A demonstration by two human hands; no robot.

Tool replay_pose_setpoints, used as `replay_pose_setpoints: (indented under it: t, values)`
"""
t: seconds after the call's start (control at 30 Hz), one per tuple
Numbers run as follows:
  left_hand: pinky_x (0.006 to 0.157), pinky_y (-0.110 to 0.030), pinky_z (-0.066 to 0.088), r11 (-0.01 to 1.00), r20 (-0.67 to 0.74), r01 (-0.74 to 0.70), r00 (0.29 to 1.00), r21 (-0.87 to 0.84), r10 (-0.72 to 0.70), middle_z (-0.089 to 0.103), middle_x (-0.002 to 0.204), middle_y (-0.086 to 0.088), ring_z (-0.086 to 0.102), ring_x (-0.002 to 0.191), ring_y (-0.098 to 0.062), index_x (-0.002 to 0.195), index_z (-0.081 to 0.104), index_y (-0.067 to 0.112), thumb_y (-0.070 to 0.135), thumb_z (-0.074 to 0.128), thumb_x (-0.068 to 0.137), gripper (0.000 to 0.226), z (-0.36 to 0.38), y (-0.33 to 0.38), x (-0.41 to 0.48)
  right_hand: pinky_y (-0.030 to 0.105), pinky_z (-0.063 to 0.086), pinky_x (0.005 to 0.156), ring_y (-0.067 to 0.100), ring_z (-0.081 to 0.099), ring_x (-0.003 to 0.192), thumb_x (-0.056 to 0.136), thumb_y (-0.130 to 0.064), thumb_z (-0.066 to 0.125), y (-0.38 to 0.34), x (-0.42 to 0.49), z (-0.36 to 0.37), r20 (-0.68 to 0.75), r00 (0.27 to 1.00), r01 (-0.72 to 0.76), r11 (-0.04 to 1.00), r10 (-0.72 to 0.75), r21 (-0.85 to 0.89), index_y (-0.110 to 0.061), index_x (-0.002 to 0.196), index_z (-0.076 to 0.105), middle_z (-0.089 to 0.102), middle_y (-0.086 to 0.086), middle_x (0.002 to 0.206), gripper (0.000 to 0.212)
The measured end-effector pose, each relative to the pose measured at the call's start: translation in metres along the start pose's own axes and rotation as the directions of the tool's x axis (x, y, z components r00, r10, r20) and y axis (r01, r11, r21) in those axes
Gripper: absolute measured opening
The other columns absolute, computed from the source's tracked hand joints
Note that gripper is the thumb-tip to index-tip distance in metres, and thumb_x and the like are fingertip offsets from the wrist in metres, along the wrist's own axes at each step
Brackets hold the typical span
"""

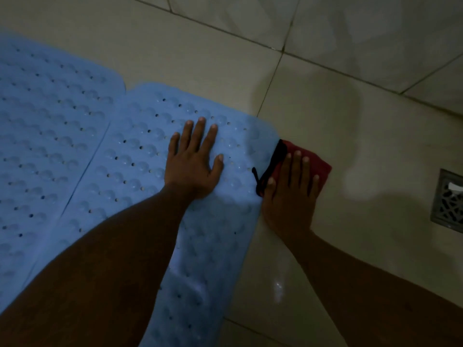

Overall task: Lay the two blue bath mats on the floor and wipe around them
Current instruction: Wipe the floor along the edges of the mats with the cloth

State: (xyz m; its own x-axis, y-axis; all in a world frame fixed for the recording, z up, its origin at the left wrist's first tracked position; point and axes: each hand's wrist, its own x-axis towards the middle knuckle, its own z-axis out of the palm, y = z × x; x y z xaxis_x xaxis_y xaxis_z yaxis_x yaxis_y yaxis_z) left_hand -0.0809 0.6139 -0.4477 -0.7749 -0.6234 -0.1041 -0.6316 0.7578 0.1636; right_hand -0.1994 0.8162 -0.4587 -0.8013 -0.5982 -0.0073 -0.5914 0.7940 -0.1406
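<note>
Two blue bath mats with bumps and small holes lie flat side by side on the tiled floor: one at the left [45, 126], the other to its right [140, 151]. My left hand [193, 161] presses flat on the right mat near its far right corner, fingers spread straight. My right hand [290, 194] presses flat on a red cloth [320, 164] with a black trim, on the floor right beside that mat's right edge.
Beige floor tiles [350, 246] with dark grout lines surround the mats and look wet and shiny near my right arm. A square metal floor drain [448, 201] sits at the right edge. Shadows of my arms fall on the tiles.
</note>
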Motion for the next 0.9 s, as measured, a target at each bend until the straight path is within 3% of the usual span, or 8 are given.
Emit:
replay_pose_setpoints:
  t: [0.17,0.37,0.57,0.77,0.9]
  values:
    - [0.126,-0.048,0.003,0.999,0.020,0.009,1.000,0.035,-0.009,-0.005,0.171,-0.002,-0.006,0.157,-0.023,0.163,0.000,0.029,0.058,0.019,0.102,0.070,-0.003,0.003,0.001,0.055,0.014,0.123,0.032,0.015,0.154,0.101,-0.036,0.034,-0.001,0.001,-0.001,-0.010,1.000,0.004,1.000,-0.004,0.001,-0.007,0.159,0.020,0.019,0.015,0.166,0.066]
    - [0.126,-0.046,-0.003,0.987,0.153,0.160,0.975,0.004,-0.159,-0.019,0.169,0.001,-0.017,0.156,-0.023,0.161,-0.012,0.033,0.065,0.012,0.102,0.071,-0.002,0.025,-0.056,0.055,0.011,0.124,0.032,0.015,0.155,0.098,-0.039,0.028,-0.001,0.000,-0.008,0.055,0.998,0.017,0.997,-0.021,0.073,-0.006,0.158,0.022,0.020,0.016,0.166,0.069]
    - [0.124,-0.049,0.017,0.985,0.104,0.170,0.980,0.007,-0.170,-0.001,0.171,0.002,-0.002,0.158,-0.024,0.163,0.006,0.027,0.065,0.022,0.100,0.076,0.011,0.025,-0.194,0.055,0.006,0.124,0.031,0.010,0.155,0.094,-0.043,0.025,-0.003,0.003,-0.010,0.079,0.997,0.009,0.992,-0.019,0.127,-0.007,0.159,0.018,0.015,0.015,0.167,0.075]
    - [0.125,-0.049,0.011,0.987,0.058,0.161,0.985,0.014,-0.162,-0.003,0.171,0.003,-0.004,0.157,-0.025,0.163,0.003,0.030,0.066,0.017,0.099,0.074,0.025,0.017,-0.202,0.052,-0.004,0.125,0.027,-0.004,0.156,0.099,-0.042,0.024,-0.002,0.004,-0.013,0.140,0.989,0.020,0.992,-0.038,0.128,-0.010,0.161,0.004,0.000,0.011,0.169,0.072]
    - [0.126,-0.046,-0.001,0.989,0.137,0.145,0.980,-0.005,-0.143,-0.016,0.169,0.004,-0.016,0.156,-0.023,0.162,-0.009,0.031,0.069,0.007,0.096,0.078,0.023,0.019,-0.208,0.053,-0.004,0.124,0.027,-0.004,0.156,0.099,-0.043,0.021,0.007,-0.045,-0.013,0.167,0.984,0.056,0.995,-0.069,0.081,-0.013,0.161,0.003,-0.001,0.009,0.170,0.071]
